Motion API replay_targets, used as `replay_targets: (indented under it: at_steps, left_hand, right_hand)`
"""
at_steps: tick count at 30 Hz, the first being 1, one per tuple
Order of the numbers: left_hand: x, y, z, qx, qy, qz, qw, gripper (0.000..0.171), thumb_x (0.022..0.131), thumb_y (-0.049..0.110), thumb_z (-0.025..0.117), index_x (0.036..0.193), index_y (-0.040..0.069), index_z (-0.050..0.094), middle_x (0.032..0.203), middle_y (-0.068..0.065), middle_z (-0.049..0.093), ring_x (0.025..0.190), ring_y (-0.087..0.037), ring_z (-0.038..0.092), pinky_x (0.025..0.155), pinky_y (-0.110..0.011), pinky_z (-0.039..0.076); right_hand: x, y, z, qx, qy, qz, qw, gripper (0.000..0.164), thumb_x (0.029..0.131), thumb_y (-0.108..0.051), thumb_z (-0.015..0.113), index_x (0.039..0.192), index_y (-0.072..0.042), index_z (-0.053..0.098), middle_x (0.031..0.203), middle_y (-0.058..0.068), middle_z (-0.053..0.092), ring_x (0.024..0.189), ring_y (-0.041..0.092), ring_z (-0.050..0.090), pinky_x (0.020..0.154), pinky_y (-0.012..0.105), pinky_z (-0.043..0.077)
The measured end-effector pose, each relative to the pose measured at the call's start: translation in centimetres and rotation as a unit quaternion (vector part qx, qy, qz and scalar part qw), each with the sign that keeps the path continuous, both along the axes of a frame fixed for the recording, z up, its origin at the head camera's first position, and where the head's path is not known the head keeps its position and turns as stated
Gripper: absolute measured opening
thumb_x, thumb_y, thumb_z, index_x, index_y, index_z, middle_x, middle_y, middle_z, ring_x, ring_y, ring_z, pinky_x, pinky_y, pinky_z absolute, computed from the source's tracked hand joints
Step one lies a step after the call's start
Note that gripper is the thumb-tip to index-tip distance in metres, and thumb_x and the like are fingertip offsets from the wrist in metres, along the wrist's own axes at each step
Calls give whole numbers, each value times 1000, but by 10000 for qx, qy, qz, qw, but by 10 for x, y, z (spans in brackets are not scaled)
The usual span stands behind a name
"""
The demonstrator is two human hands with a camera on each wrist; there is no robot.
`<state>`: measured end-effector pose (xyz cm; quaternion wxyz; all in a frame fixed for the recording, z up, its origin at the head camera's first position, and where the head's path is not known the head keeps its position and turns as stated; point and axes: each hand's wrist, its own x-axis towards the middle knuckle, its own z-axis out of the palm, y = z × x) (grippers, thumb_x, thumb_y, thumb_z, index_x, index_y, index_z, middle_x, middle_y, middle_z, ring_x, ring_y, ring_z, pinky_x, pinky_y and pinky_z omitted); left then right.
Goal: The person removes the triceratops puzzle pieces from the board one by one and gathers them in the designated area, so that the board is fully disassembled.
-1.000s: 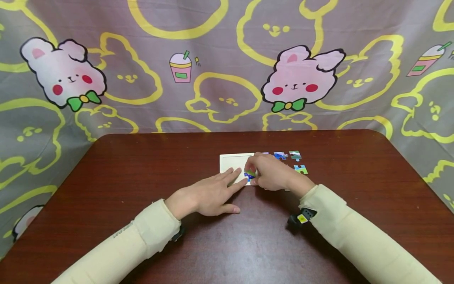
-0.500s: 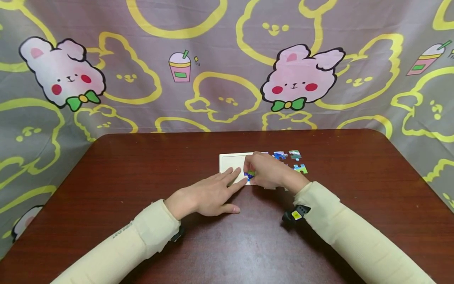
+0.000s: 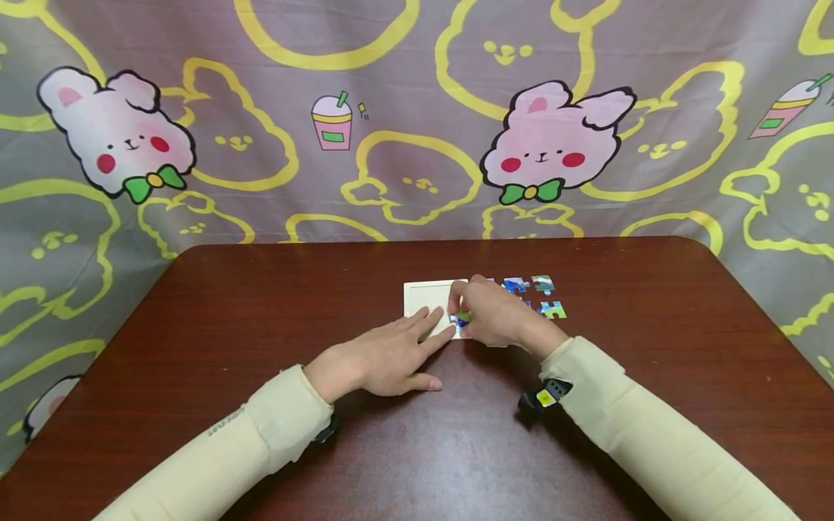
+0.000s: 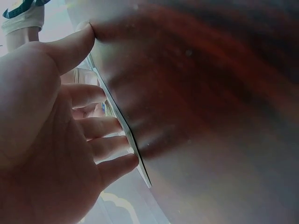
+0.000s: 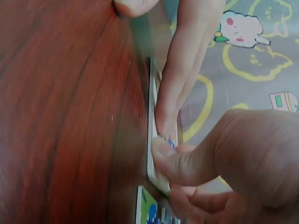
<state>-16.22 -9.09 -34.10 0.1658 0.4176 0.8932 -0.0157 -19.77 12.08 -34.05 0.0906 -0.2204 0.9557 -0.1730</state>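
Note:
A white puzzle board (image 3: 423, 295) with a raised rim lies flat on the table, well toward its far side. My left hand (image 3: 391, 354) has its fingers spread straight over the board's near edge, holding it down; the thumb (image 4: 77, 46) rests out on the wood. Over the board's right part, my right hand (image 3: 500, 312) pinches a blue and green jigsaw piece (image 3: 461, 320) between thumb and fingers, at the near right corner. The right wrist view shows the right thumb (image 5: 170, 161) beside the left fingertips, with a sliver of blue piece showing between. Most of the piece is hidden.
More jigsaw pieces lie right of the board, among them a blue one (image 3: 515, 284), a grey-green one (image 3: 542, 284) and a light green one (image 3: 553, 310). Some are partly covered by my right hand. A cartoon-print curtain (image 3: 417, 108) hangs behind the dark wooden table (image 3: 293, 289).
My right wrist and forearm have shifted slightly left, and the pinched jigsaw piece has moved a little at the board's corner. My left hand has stayed in place.

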Motion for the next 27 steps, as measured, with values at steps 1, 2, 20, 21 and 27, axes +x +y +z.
replay_targets:
  at_steps: [1, 2, 20, 21, 27]
  left_hand:
    - [0, 0, 0, -1, -6, 2, 10000, 81, 108, 55, 55, 171, 15, 23, 179, -18, 9, 167, -38, 12, 134, -48, 23]
    - [0, 0, 0, 3, -13, 8, 10000, 82, 108, 55, 55, 171, 15, 23, 180, -18, 8, 167, -38, 12, 134, -48, 23]
    - [1, -1, 1, -73, -57, 33, 10000, 80, 108, 55, 54, 171, 15, 24, 180, -18, 8, 167, -37, 9, 134, -48, 23]
    - [1, -1, 2, -74, -47, 17, 10000, 80, 108, 54, 54, 170, 14, 25, 180, -19, 8, 167, -38, 10, 134, -48, 23]
    - [1, 0, 1, -39, 44, -89, 9999, 80, 108, 52, 55, 170, 12, 25, 179, -21, 9, 167, -41, 12, 134, -49, 23]
  right_hand:
    - [0, 0, 0, 6, 51, -38, 10000, 31, 84, -12, 89, 105, -13, 66, 97, 9, 65, 88, 23, 58, 73, 35, 48]
    - [1, -1, 0, -17, 90, -78, 9999, 32, 83, -12, 90, 104, -13, 66, 96, 8, 66, 88, 23, 59, 73, 35, 48]
    - [4, 21, 1, -459, -25, -449, 9979, 34, 84, -23, 92, 105, -7, 71, 93, 6, 73, 82, 18, 66, 75, 35, 56]
    - [3, 24, 1, -452, 33, -481, 9978, 34, 84, -23, 91, 106, -6, 72, 93, 6, 74, 81, 18, 66, 74, 35, 57]
    - [5, 52, 10, -626, 298, -798, 9944, 33, 87, -25, 89, 109, -4, 76, 100, 9, 79, 87, 20, 73, 77, 38, 62]
